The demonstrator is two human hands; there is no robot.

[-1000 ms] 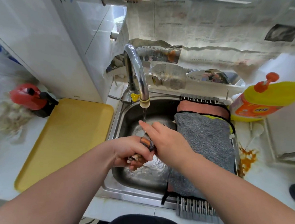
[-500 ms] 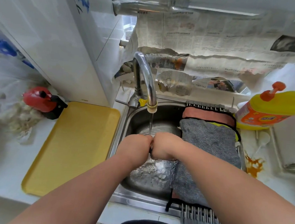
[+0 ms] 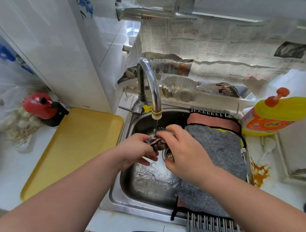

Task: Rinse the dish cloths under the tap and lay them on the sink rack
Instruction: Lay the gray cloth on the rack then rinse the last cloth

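A small dark wet dish cloth [image 3: 154, 141] is bunched between both hands over the steel sink [image 3: 124, 196], right under the running tap [image 3: 155, 105]. My left hand [image 3: 136, 149] grips its left end. My right hand [image 3: 184, 151] holds its right end with fingers curled over it. On the roll-up sink rack [image 3: 213, 228] at the sink's right side lies a grey cloth [image 3: 216, 166] spread flat, with a pink cloth [image 3: 212, 120] beneath it showing at the far end.
A yellow tray [image 3: 72, 149] lies on the counter left of the sink. A red and black object [image 3: 43, 107] stands behind it. A yellow detergent bottle [image 3: 276, 114] stands right of the rack, an orange stain [image 3: 259, 171] below it. Newspaper covers the back wall.
Both hands were pressed together as fists wringing the cloth; now they have parted slightly and the dark cloth shows between them under the water stream.
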